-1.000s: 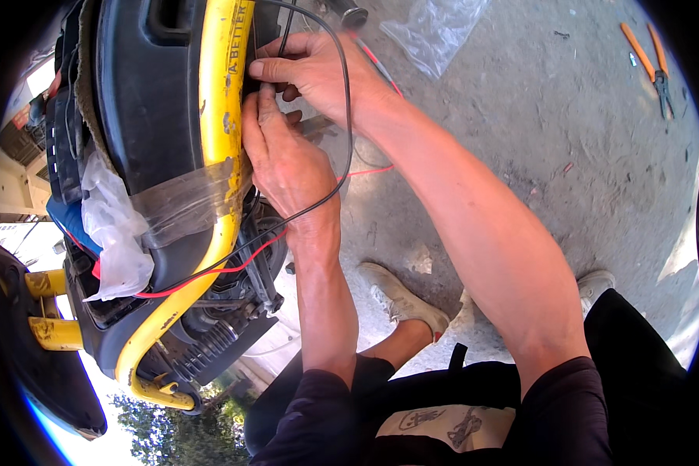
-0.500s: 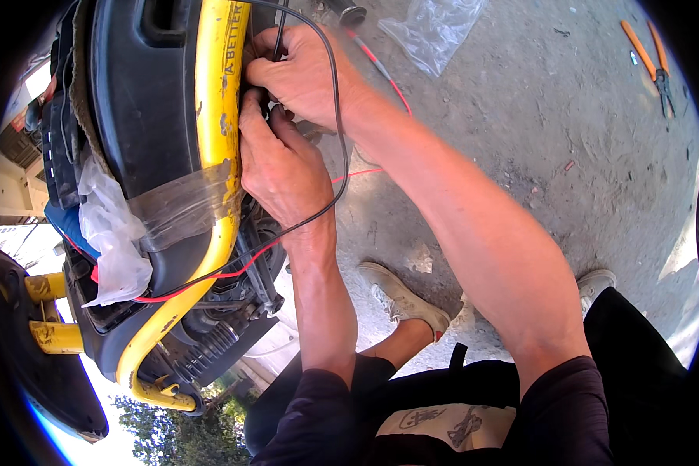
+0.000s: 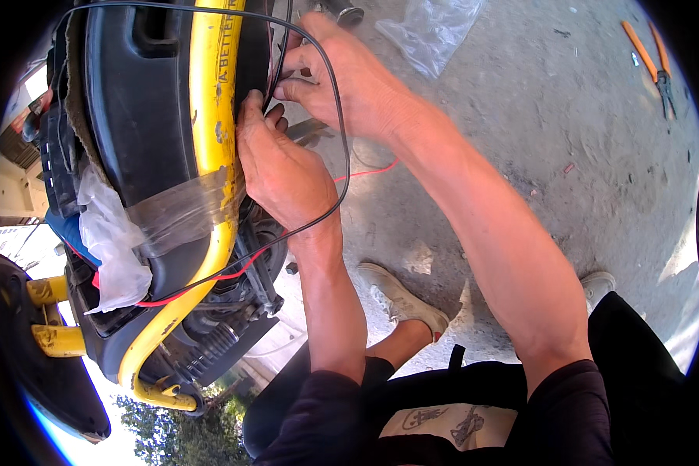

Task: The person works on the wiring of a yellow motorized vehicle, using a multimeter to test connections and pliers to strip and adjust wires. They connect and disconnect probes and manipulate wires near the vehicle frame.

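Observation:
A vehicle, which looks like a scooter, has a black body panel and a scuffed yellow frame tube at the left. My left hand is closed beside that tube, its fingertips pinching a thin black cable that comes down from the top edge. Just above and to the right, my right hand has its fingers bent round the same cable; they partly hide the grip. A longer loop of black cable arcs over both hands and crosses my left wrist. Alongside its lower end runs a red wire.
Brown tape wraps the panel and tube, with crumpled white plastic beside it. Below sits a coil spring. On the dirt ground lie a clear plastic bag and orange-handled pliers. My shoe stands below the hands.
My right hand has shifted right, away from the tube, and apart from my left hand. The cable loop now stretches left across the top of the vehicle. My left hand has barely moved.

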